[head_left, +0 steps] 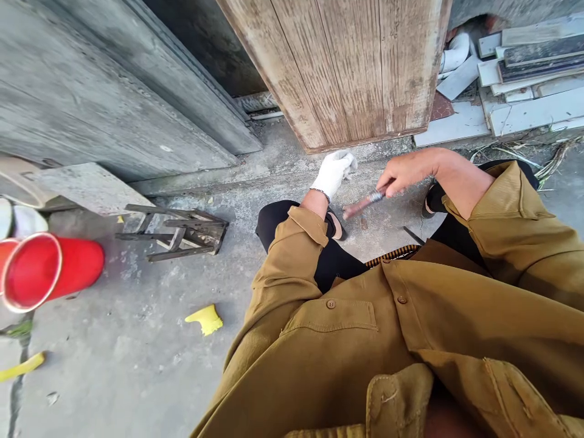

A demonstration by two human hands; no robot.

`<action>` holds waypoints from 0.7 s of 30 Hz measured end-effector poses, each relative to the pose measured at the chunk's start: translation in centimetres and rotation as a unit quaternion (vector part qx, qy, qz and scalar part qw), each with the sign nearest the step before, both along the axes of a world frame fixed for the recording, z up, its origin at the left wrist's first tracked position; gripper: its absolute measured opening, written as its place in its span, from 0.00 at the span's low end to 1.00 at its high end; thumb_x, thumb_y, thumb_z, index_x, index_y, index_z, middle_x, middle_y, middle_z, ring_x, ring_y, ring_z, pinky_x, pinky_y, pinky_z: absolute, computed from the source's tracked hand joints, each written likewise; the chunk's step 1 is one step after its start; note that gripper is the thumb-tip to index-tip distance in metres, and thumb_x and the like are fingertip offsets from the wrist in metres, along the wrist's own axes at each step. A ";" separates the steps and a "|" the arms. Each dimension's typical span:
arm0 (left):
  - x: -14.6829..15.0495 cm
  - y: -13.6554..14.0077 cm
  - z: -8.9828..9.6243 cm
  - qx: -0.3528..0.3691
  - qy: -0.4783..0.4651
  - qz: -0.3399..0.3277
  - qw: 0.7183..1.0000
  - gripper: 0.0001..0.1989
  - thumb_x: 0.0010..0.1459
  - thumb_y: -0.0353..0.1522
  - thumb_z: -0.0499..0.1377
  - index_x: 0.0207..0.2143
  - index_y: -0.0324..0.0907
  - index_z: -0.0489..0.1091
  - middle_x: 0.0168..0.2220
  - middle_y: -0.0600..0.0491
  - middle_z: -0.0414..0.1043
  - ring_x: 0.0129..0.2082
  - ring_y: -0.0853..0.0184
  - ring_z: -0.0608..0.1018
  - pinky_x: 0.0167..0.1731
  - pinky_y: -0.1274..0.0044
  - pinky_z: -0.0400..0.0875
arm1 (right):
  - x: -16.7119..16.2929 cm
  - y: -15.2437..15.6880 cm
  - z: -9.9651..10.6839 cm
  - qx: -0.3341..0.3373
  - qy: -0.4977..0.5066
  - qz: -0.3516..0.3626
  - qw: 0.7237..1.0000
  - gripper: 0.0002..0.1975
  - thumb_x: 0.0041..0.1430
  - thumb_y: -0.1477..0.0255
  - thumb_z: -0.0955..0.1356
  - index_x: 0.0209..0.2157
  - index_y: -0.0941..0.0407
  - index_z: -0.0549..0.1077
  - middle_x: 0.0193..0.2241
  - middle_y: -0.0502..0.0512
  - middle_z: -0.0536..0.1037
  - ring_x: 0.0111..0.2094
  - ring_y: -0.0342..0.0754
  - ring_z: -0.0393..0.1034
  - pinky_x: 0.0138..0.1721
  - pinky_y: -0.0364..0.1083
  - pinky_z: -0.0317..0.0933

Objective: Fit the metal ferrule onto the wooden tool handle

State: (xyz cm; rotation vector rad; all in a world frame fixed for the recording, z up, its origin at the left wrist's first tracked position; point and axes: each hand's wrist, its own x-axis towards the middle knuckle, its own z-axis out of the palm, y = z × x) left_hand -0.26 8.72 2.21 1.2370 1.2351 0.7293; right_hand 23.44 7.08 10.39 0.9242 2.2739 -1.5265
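Observation:
My left hand (pixel 332 174), in a white glove, is in front of the bottom edge of a weathered wooden door panel (pixel 347 67). Its fingers are curled together; anything inside them is too small or hidden to name. To its right, my bare right hand (pixel 404 173) grips a short tool with a reddish-brown handle (pixel 359 207) and a grey band near the fingers. The tool is slightly blurred and points down to the left, apart from the gloved hand. Below it, a thin dark strip (pixel 413 235) shows between my knees.
A low wooden stool frame (pixel 177 231) lies left of my knee, with red buckets (pixel 82 264) farther left. Yellow scraps (pixel 205 319) are on the concrete floor (pixel 137 365). Stacked boards (pixel 538 109) and a white pipe (pixel 456 53) are at upper right. Grey planks (pixel 114 91) lean at upper left.

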 end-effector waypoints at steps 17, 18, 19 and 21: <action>0.7 -1.3 -0.5 -0.035 -0.015 -0.237 0.971 0.10 0.61 0.32 0.68 0.28 0.36 0.74 0.23 0.55 0.72 0.20 0.77 0.65 0.24 0.81 0.58 | -0.2 0.0 -1.9 0.056 -0.215 -0.107 0.969 0.11 0.62 0.81 0.77 0.26 0.60 0.78 0.15 0.47 0.69 0.22 0.42 0.60 0.33 0.45 0.54; 0.6 -1.2 -0.4 -0.032 -0.007 -0.231 0.972 0.09 0.61 0.30 0.67 0.29 0.37 0.74 0.23 0.56 0.71 0.20 0.76 0.65 0.24 0.81 0.59 | -0.2 -0.2 -1.5 0.052 -0.196 -0.118 0.972 0.10 0.63 0.78 0.78 0.27 0.60 0.79 0.15 0.46 0.69 0.23 0.41 0.61 0.33 0.44 0.55; 0.6 -1.2 -0.3 -0.029 -0.001 -0.223 0.974 0.08 0.61 0.29 0.67 0.29 0.37 0.74 0.23 0.57 0.70 0.20 0.76 0.65 0.24 0.81 0.59 | 0.0 -0.4 -1.1 0.058 -0.166 -0.140 0.974 0.10 0.65 0.74 0.78 0.29 0.59 0.79 0.15 0.45 0.68 0.24 0.41 0.63 0.34 0.43 0.57; 0.5 -1.0 -0.1 -0.018 0.005 -0.208 0.978 0.09 0.61 0.28 0.67 0.28 0.37 0.73 0.23 0.57 0.69 0.21 0.76 0.65 0.25 0.81 0.61 | 0.5 -0.5 0.0 0.086 -0.078 -0.202 0.972 0.12 0.68 0.66 0.76 0.32 0.58 0.79 0.16 0.44 0.68 0.26 0.42 0.66 0.36 0.42 0.60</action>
